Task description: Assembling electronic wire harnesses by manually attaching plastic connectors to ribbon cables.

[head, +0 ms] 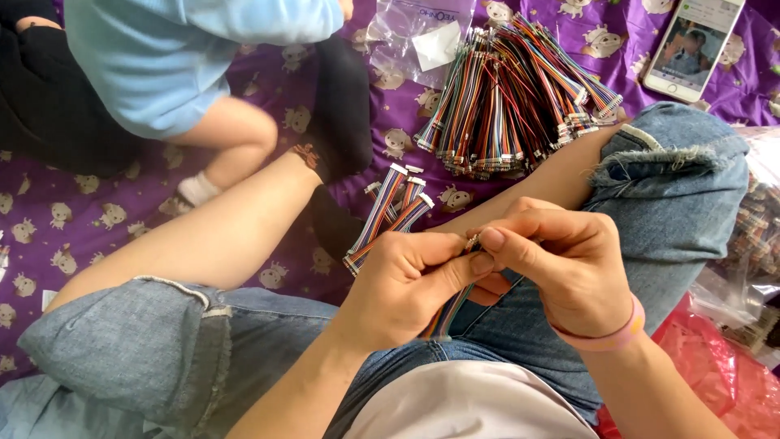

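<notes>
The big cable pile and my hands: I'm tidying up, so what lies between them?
In the head view, a few loose ribbon cables lie on the purple sheet between the big cable pile and the hands.

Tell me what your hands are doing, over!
Left hand and right hand both pinch one rainbow ribbon cable. Big cable pile ahead. Nothing blocking.

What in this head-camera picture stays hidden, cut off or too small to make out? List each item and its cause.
- Connector end of the ribbon cable: covered by fingertips of the left hand and right hand.
- Phone: top cut by the frame edge, screen too small.
- Second person's blue top: cut by the top edge.
- Clear bags: cut by the right edge.
</notes>
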